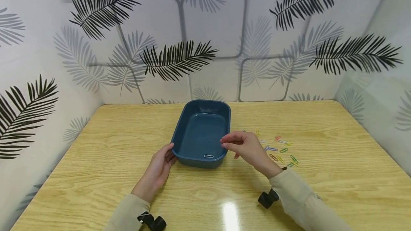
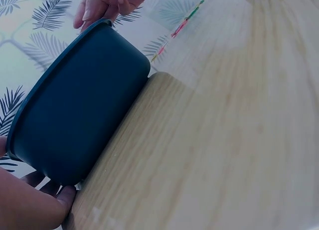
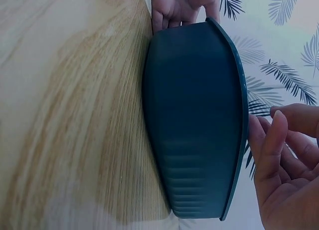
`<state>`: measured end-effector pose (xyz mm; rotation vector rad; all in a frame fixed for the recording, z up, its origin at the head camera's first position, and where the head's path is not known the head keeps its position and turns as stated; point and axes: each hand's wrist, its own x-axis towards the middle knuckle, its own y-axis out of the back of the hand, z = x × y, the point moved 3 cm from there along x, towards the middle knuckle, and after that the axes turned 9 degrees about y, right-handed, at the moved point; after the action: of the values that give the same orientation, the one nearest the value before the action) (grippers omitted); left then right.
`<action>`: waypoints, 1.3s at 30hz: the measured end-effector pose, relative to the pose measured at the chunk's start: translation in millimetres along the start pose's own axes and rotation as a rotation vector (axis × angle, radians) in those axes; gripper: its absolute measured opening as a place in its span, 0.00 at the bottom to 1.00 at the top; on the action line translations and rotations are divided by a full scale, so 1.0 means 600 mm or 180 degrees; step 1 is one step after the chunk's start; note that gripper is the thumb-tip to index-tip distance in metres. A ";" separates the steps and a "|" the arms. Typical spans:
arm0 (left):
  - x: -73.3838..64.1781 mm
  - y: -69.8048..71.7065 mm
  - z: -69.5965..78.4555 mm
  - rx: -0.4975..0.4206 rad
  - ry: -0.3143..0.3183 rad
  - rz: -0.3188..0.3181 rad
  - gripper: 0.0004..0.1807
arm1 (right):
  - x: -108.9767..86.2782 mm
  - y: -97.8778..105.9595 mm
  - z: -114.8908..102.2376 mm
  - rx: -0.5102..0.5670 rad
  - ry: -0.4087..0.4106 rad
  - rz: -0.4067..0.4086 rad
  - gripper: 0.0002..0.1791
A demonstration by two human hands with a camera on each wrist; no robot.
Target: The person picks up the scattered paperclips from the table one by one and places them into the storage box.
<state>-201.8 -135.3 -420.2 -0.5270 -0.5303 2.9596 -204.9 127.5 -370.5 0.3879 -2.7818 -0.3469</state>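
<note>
A deep dark blue plastic bin [image 1: 201,161] stands on the wooden table, a single pale paper clip [image 1: 208,156] lying inside near its front. My left hand [image 1: 161,165] holds the bin's front left corner, thumb at the rim and fingers against the outer wall. Over the right rim hovers my right hand [image 1: 245,149], its index finger and thumb bent toward each other with a small gap. Nothing shows between those fingertips in the right wrist view, where the hand [image 3: 291,165] appears beside the bin wall [image 3: 199,100].
Several loose paper clips [image 1: 273,149] in mixed colours lie scattered on the table [image 1: 321,145] right of the bin, partly behind my right hand. A leaf-patterned wall [image 1: 212,77] rises at the table's back edge.
</note>
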 end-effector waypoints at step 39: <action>0.005 0.001 0.000 0.0015 -0.0027 -0.0006 0.27 | 0.008 0.119 0.006 -0.0447 -0.0149 -0.0076 0.20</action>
<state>-204.7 -135.6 -421.6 -0.5134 -0.5242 2.9619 -226.7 193.2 -352.6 0.3837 -2.7789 -0.5601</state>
